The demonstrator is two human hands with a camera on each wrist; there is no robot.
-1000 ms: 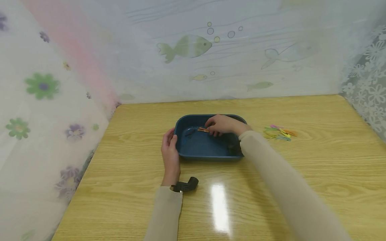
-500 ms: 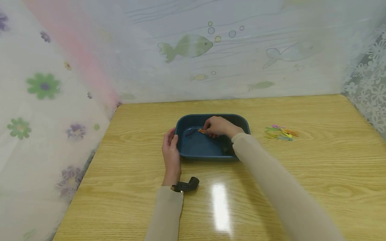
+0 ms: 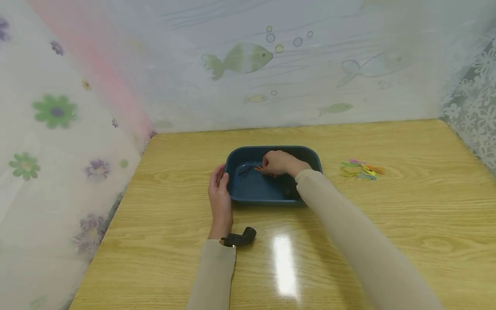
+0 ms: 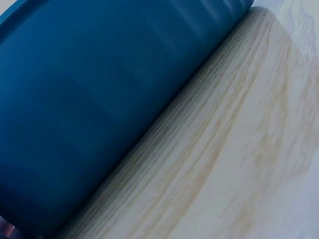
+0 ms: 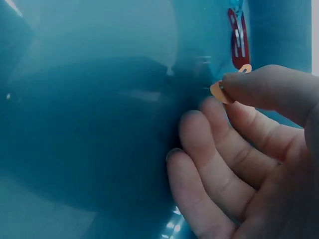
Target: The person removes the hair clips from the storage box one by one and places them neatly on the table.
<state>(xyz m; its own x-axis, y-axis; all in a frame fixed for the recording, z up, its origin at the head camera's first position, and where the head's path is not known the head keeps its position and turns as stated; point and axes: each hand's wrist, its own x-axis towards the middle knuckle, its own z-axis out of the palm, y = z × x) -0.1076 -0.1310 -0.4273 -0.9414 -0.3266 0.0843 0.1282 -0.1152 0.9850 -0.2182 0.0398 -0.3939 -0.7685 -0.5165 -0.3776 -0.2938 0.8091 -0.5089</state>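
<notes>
In the head view a blue plastic tub point(image 3: 267, 202) stands on the table. My left hand point(image 3: 219, 189) holds its left end, with the thumb near the rim and the fingers along the outer wall. Inside the tub, my right hand point(image 3: 280, 163) pinches an orange snap hair clip point(image 5: 221, 93) between thumb and index finger, its other fingers loosely bent. Just past that clip, the right wrist view has a red hair clip point(image 5: 240, 45) lying on the tub floor, with a light-blue one point(image 5: 237, 5) partly cut off. The left wrist view shows only the tub's outer wall point(image 4: 99, 84) and tabletop.
Right of the tub lies a loose pile of colourful hair clips point(image 3: 362, 169) on the wooden table point(image 3: 162, 215). A black wrist camera point(image 3: 242, 237) juts from my left wrist over the tabletop. Printed curtains point(image 3: 302, 99) hang behind and beside the table.
My right hand has shifted slightly left within the tub and its fingers have closed on the orange hair clip. The left hand and tub stay nearly where they were.
</notes>
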